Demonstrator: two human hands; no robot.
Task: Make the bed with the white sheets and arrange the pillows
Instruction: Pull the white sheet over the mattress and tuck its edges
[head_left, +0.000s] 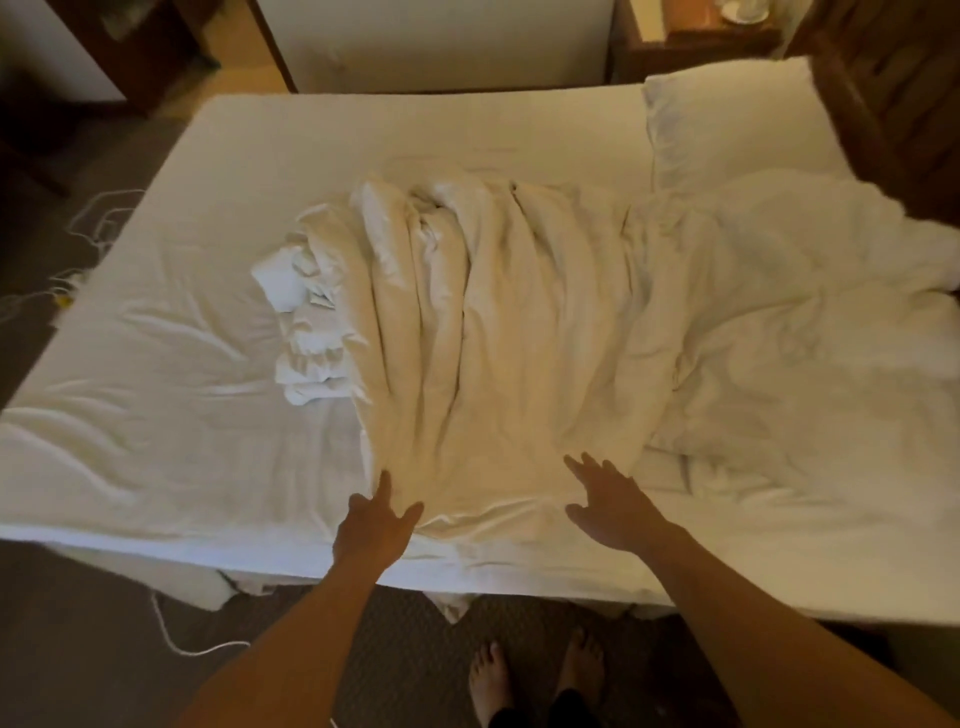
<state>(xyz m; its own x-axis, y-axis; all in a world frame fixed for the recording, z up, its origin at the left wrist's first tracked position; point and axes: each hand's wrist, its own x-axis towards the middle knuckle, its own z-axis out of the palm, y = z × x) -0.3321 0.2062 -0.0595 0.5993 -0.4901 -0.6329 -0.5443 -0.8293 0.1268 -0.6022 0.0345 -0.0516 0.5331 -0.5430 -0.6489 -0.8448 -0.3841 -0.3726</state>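
Observation:
A bed (156, 467) covered by a white fitted sheet fills the view. A cream-white top sheet (493, 322) lies bunched in long folds across its middle, reaching the near edge. A white pillow (727, 119) lies at the far right, and a crumpled white duvet (810, 291) spreads over the right side. My left hand (371, 525) is open with fingers spread at the near left edge of the bunched sheet. My right hand (608, 499) is open too, fingers spread, over the sheet's near right edge. Whether either hand touches the cloth is unclear.
A wooden nightstand (696, 41) with a white cup stands beyond the bed at the far right. A dark wooden headboard (893, 104) runs along the right. White cords (93, 228) trail on the carpet to the left. My bare feet (535, 675) stand on the carpet by the bed.

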